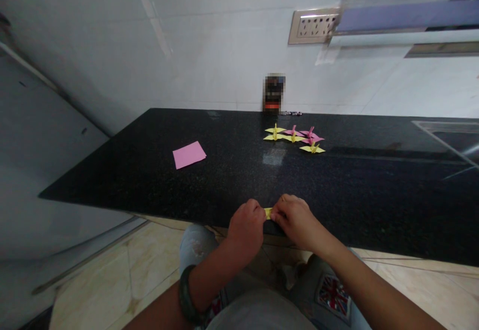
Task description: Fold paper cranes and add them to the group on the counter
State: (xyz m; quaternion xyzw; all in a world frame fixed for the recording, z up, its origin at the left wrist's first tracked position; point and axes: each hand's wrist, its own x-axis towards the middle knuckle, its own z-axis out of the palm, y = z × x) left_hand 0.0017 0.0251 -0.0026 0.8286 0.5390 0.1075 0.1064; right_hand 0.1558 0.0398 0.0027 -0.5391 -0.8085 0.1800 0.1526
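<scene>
Both hands meet at the near edge of a black stone counter (157, 170). My left hand (245, 222) and my right hand (295, 220) are closed, pinching a small folded yellow paper (268, 213) between them; only a sliver of it shows. A flat pink paper square (189, 154) lies on the counter to the left. Farther back sit several folded paper cranes (294, 138), yellow and pink, in a loose cluster.
A small dark object with an orange band (274, 94) stands against the white wall behind the cranes. A socket plate (312, 25) is on the wall. A sink edge (445, 138) shows at right. My knees in jeans are below the counter.
</scene>
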